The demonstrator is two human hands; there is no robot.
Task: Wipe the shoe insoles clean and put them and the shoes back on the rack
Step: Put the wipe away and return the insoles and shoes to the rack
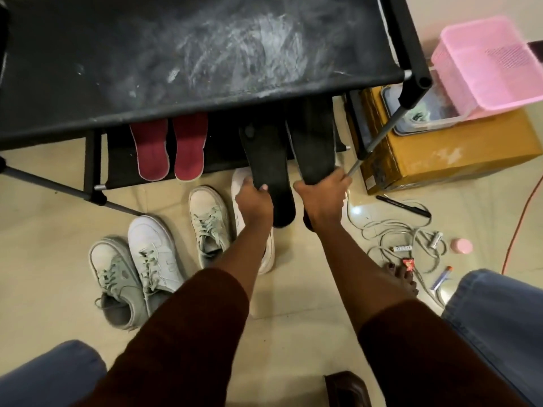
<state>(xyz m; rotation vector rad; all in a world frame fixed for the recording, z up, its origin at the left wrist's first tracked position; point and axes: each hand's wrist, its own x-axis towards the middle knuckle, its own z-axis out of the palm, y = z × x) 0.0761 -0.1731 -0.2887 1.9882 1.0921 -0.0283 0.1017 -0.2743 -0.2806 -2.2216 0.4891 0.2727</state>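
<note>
The left hand (254,201) gripped one black insole (266,154) and the right hand (321,201) gripped the other black insole (313,142) at the lower shelf's (120,165) front edge, likely needing a push in next.

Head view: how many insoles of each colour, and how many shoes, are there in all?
Red insoles: 2
Black insoles: 2
Shoes: 4
Total: 8
</note>
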